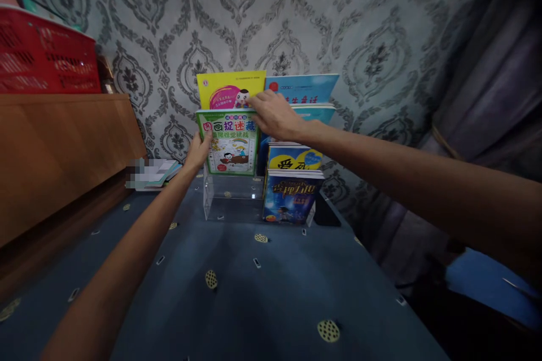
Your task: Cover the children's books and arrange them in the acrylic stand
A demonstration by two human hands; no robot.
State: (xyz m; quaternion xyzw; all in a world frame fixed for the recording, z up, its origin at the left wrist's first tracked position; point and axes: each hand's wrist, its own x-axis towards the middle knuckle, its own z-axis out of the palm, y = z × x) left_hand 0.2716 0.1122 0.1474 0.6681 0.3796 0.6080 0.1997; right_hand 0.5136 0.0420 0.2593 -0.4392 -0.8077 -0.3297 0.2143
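A clear acrylic tiered book rack (220,197) stands against the patterned wall on a blue cloth-covered table (254,293). My left hand (198,149) grips the left edge of a green children's book (231,144) standing in the rack's left column. My right hand (273,114) pinches the same book's top right corner. Behind it stands a yellow book (228,89). In the right column sit a light blue book (305,89), a yellow-and-blue book (294,157) and a dark blue book (290,196) at the front.
A wooden cabinet side (59,152) runs along the left, with a red plastic basket (42,56) on top. A small stack of books (154,174) lies at the table's back left. A grey curtain (486,96) hangs on the right.
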